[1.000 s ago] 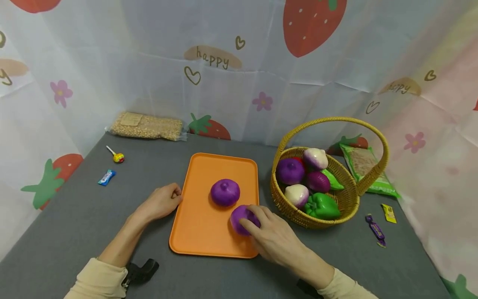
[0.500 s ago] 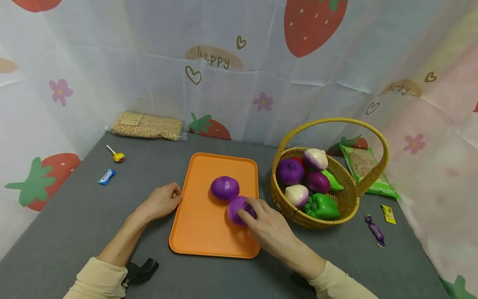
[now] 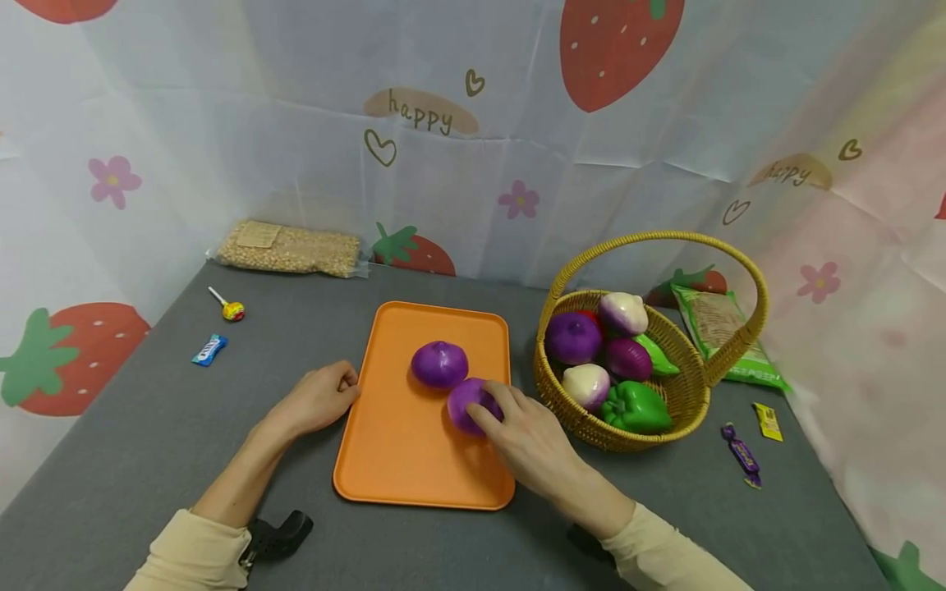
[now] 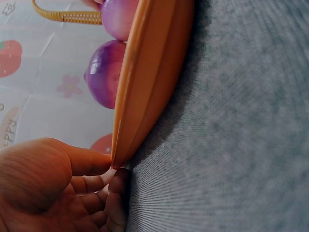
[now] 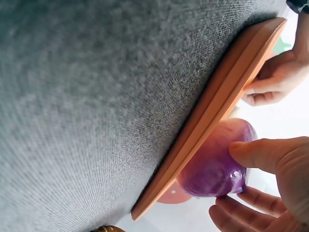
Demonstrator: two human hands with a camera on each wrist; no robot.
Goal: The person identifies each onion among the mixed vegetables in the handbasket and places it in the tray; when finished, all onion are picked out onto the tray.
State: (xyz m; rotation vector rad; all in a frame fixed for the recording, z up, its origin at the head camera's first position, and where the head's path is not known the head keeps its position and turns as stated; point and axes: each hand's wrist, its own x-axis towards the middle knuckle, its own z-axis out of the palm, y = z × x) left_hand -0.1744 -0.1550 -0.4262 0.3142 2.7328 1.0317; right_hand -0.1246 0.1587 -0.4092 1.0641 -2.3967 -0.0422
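Observation:
My right hand (image 3: 528, 439) grips a glossy purple onion (image 3: 467, 406), likely a toy, on the right half of an orange tray (image 3: 399, 460). In the right wrist view its thumb presses one side of the onion and the fingertips lie at the other. Just beyond sits a second purple onion (image 3: 439, 365), tilted with its tip away; the two look to be touching. My left hand (image 3: 318, 398) pinches the tray's left rim, thumb on top and fingers beneath, as the left wrist view shows.
Right of the tray stands a yellow wicker basket (image 3: 569, 414) of mixed vegetables. Behind it lies a green-edged bag (image 3: 727, 332); wrapped candies (image 3: 742, 455) lie to its right. Back left are a bag of beans (image 3: 296, 249), a lollipop (image 3: 232, 311) and a blue candy (image 3: 210, 350).
My right hand has slid its onion away from me and slightly left along the tray. The other onion has shifted back and tipped over. My left hand has stayed at the rim.

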